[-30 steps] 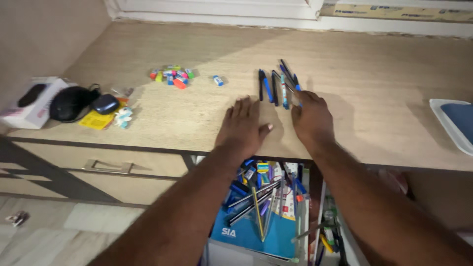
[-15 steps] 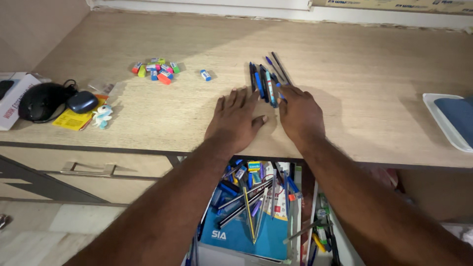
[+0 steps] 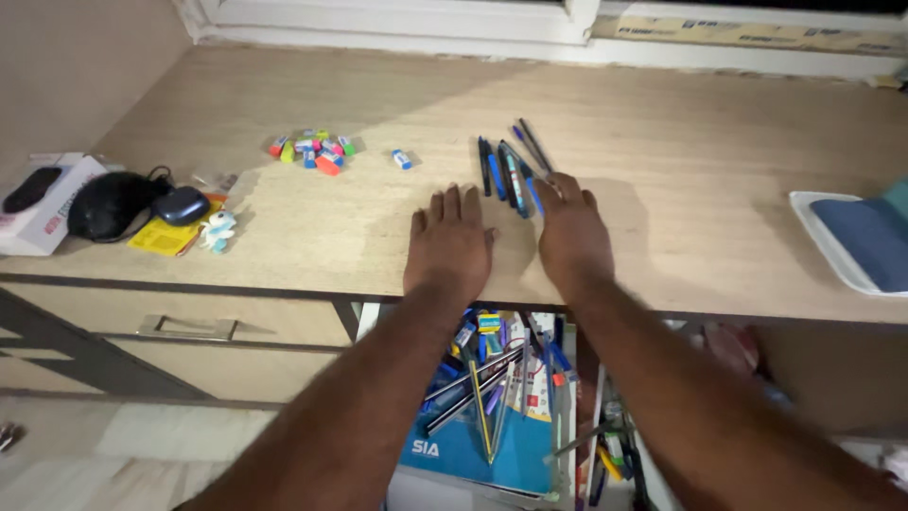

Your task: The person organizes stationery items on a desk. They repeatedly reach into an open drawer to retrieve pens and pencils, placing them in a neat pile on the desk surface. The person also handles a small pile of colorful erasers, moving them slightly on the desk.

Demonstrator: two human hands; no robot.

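Both my hands lie on a light wooden desk (image 3: 681, 161). My left hand (image 3: 449, 241) rests flat, palm down, fingers together, holding nothing. My right hand (image 3: 570, 232) lies beside it, fingertips touching the near ends of a bunch of blue and black pens (image 3: 508, 167) gathered on the desk just beyond it. Below the desk edge an open drawer (image 3: 501, 407) holds several more pens and pencils on a blue booklet.
A pile of small coloured erasers (image 3: 310, 151) and one stray eraser (image 3: 402, 159) lie at the left. Further left sit a black mouse (image 3: 106, 203), a dark earbud case (image 3: 182, 204), a yellow card, a small toy figure (image 3: 218, 230) and a white box (image 3: 43, 213). A white tray (image 3: 846, 241) is at the right.
My right hand has pushed the spread pens leftward into a tighter bunch. My left hand has drawn back slightly and its thumb has closed in. The camera view shifted.
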